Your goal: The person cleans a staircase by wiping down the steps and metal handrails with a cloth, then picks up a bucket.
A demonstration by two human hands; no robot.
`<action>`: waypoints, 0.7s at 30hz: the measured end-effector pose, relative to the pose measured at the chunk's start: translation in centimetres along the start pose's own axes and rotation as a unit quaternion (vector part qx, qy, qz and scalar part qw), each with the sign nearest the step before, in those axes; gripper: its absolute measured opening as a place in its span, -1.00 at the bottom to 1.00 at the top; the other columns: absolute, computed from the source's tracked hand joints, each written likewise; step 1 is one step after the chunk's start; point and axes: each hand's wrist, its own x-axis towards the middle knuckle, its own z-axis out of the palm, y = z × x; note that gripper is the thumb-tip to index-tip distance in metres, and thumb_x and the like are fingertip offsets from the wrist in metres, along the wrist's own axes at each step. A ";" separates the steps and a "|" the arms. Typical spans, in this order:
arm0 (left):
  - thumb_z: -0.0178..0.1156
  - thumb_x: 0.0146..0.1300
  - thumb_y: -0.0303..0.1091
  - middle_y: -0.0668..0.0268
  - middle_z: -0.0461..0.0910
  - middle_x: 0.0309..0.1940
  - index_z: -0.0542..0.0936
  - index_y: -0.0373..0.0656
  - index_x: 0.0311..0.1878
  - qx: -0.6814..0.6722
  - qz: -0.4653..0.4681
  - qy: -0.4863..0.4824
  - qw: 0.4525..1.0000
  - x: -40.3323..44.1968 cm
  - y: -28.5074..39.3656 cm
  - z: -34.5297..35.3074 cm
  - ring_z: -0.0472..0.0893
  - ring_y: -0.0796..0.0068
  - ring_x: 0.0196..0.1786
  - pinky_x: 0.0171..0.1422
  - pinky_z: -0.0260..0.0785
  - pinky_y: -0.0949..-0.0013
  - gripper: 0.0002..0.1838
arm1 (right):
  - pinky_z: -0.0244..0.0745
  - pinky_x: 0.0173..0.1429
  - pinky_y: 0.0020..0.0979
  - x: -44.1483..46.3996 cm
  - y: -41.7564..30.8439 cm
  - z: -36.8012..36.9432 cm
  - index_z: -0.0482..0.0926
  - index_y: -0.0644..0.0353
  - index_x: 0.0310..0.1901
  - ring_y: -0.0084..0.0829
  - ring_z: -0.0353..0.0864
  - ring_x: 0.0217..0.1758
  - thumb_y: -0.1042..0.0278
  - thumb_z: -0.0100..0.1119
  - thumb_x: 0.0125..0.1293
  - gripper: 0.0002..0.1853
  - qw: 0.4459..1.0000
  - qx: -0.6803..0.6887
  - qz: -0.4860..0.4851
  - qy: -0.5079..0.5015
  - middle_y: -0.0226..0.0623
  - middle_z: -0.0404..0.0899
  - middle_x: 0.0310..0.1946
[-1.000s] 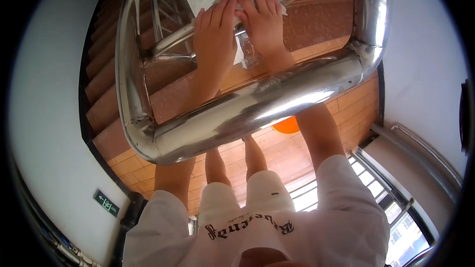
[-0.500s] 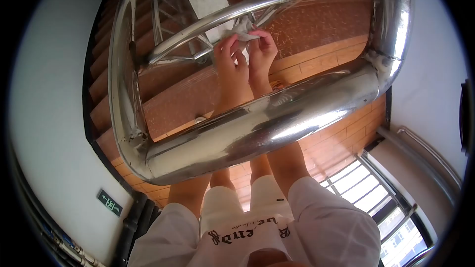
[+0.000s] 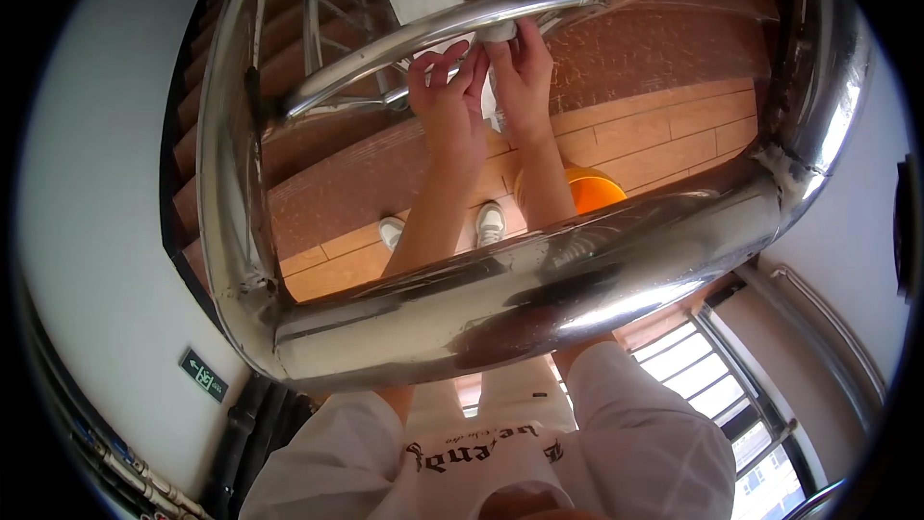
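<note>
A whitish cloth shows just below a curved metal rail, and a bit of it also shows above. Whether it wraps this rail or a bar behind it, I cannot tell. My right hand has its fingers closed at the cloth, thumb and forefinger against it. Close on its left is my left hand, fingers bent and apart, nothing seen in them. Both arms reach beneath the thick shiny handrail in front of me.
An orange bucket stands on the tiled floor under my right forearm. Stairs go down at the left. Thin metal bars cross behind the curved rail. A barred window is at the lower right.
Earlier both hands held the cloth between them below the curved rail. The cloth is now up at the rail with my right hand, and my left hand has come off it. The bucket has come into view.
</note>
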 end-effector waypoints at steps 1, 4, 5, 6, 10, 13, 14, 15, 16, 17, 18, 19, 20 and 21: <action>0.18 0.30 -0.84 -0.11 0.57 0.24 0.41 -0.19 0.18 -0.001 -0.001 0.001 1.000 0.0 -0.1 -0.4 0.66 -0.12 0.34 0.61 0.55 0.00 -0.54 | 0.56 0.17 -0.42 0.1 0.0 -0.1 0.56 0.34 0.32 -0.49 0.63 0.09 0.49 0.23 0.57 -0.64 1.000 -0.002 0.000 0.000 -0.25 0.71 0.10; 0.18 0.27 -0.84 -0.07 0.61 0.19 0.46 -0.18 0.15 -0.031 -0.014 -0.006 0.999 0.2 -0.2 -1.4 0.69 0.00 0.30 0.60 0.55 0.03 -0.55 | 0.60 0.17 -0.33 0.9 -0.8 0.6 0.57 0.32 0.30 -0.39 0.69 0.12 0.46 0.31 0.54 -0.63 0.992 -0.108 -0.067 -0.006 -0.16 0.72 0.13; 0.17 0.28 -0.82 -0.01 0.64 0.16 0.48 -0.18 0.13 -0.019 -0.021 -0.028 0.999 0.4 -0.1 -1.8 0.69 0.08 0.28 0.57 0.56 0.06 -0.58 | 0.60 0.18 -0.27 1.0 -1.1 1.0 0.57 0.32 0.28 -0.28 0.71 0.11 0.49 0.32 0.50 -0.63 0.995 -0.092 -0.050 0.001 -0.11 0.71 0.13; 0.16 0.29 -0.81 0.05 0.66 0.12 0.51 -0.19 0.10 -0.005 -0.028 -0.049 0.998 0.4 -0.1 -2.1 0.70 0.16 0.25 0.55 0.56 0.09 -0.61 | 0.61 0.18 -0.20 1.0 -1.4 1.3 0.57 0.32 0.26 -0.18 0.73 0.10 0.52 0.33 0.46 -0.62 0.997 -0.075 -0.032 0.008 -0.06 0.71 0.12; 0.06 0.39 -0.76 0.13 0.65 0.07 0.52 -0.23 0.08 0.119 -0.002 -0.029 0.993 0.3 -0.7 -3.3 0.68 0.28 0.21 0.48 0.57 0.17 -0.72 | 0.60 0.15 -0.11 2.5 2.5 1.4 0.56 0.34 0.22 0.03 0.71 0.04 0.57 0.33 0.40 -0.62 0.971 -0.208 -0.110 -0.040 0.03 0.68 0.05; 0.06 0.41 -0.67 0.18 0.65 0.06 0.54 -0.23 0.10 0.177 -0.045 0.023 0.983 -0.8 -1.0 -5.1 0.67 0.33 0.19 0.40 0.57 0.19 -0.74 | 0.58 0.12 -0.05 2.0 4.4 2.3 0.56 0.35 0.17 0.15 0.66 -0.04 0.58 0.32 0.37 -0.65 0.978 -0.177 -0.107 0.013 0.05 0.65 -0.03; 0.09 0.42 -0.61 0.20 0.66 0.05 0.54 -0.21 0.12 0.202 -0.092 0.027 0.975 -1.4 -1.2 -5.9 0.68 0.35 0.15 0.37 0.57 0.22 -0.74 | 0.58 0.12 -0.04 1.9 4.8 2.5 0.56 0.33 0.14 0.16 0.66 -0.02 0.55 0.34 0.39 -0.67 0.976 -0.182 -0.115 0.041 0.07 0.65 -0.04; 0.11 0.42 -0.56 0.21 0.66 0.04 0.55 -0.19 0.14 0.228 -0.138 0.034 0.963 -2.3 -1.4 -7.3 0.69 0.38 0.11 0.33 0.57 0.25 -0.74 | 0.57 0.12 -0.03 1.4 5.4 2.5 0.57 0.32 0.12 0.18 0.66 0.00 0.51 0.35 0.40 -0.69 0.973 -0.186 -0.121 0.068 0.08 0.65 -0.04; 0.11 0.42 -0.56 0.21 0.66 0.04 0.55 -0.19 0.14 0.230 -0.138 0.036 0.963 -3.4 -1.8 -8.8 0.69 0.38 0.11 0.33 0.57 0.25 -0.74 | 0.57 0.12 -0.03 0.6 7.7 2.0 0.57 0.32 0.12 0.18 0.66 0.00 0.51 0.35 0.40 -0.69 0.973 -0.184 -0.118 0.069 0.08 0.65 -0.04; 0.14 0.44 -0.52 0.23 0.67 0.03 0.56 -0.16 0.15 0.250 -0.178 0.061 0.950 -4.3 -2.4 -10.6 0.69 0.40 0.06 0.29 0.57 0.29 -0.74 | 0.57 0.12 -0.03 -0.1 11.7 1.0 0.57 0.29 0.12 0.18 0.67 0.02 0.47 0.36 0.43 -0.71 0.979 -0.188 -0.060 0.055 0.08 0.67 -0.05; 0.16 0.45 -0.48 0.24 0.68 0.02 0.56 -0.14 0.16 0.267 -0.214 0.084 0.936 -4.5 -2.8 -12.0 0.70 0.42 0.02 0.26 0.57 0.33 -0.74 | 0.58 0.12 -0.03 -0.6 15.4 0.2 0.57 0.26 0.11 0.19 0.68 0.04 0.43 0.37 0.45 -0.72 0.981 -0.190 -0.006 0.039 0.08 0.68 -0.06; 0.16 0.45 -0.48 0.24 0.68 0.02 0.56 -0.14 0.16 0.270 -0.211 0.081 0.936 -4.7 -2.9 -13.2 0.70 0.42 0.02 0.26 0.57 0.33 -0.74 | 0.59 0.08 0.00 -1.3 17.5 -0.4 0.57 0.22 0.12 0.19 0.71 0.01 0.37 0.37 0.49 -0.72 0.965 -0.255 0.046 0.039 0.08 0.72 -0.10; 0.16 0.48 -0.41 0.21 0.69 0.07 0.55 -0.15 0.21 0.322 -0.243 0.094 0.910 -5.4 -2.8 -14.2 0.72 0.34 0.10 0.33 0.57 0.26 -0.72 | 0.59 0.08 0.00 -1.2 18.2 -0.9 0.57 0.22 0.12 0.19 0.71 0.01 0.37 0.37 0.49 -0.72 0.965 -0.255 0.046 0.041 0.08 0.72 -0.10; 0.15 0.52 -0.35 0.18 0.70 0.11 0.53 -0.16 0.27 0.372 -0.274 0.109 0.880 -6.0 -3.0 -15.2 0.75 0.26 0.19 0.40 0.57 0.18 -0.68 | 0.59 0.06 0.00 -1.4 19.1 -1.5 0.58 0.20 0.13 0.21 0.72 -0.03 0.35 0.36 0.50 -0.73 0.955 -0.288 0.070 0.025 0.08 0.72 -0.12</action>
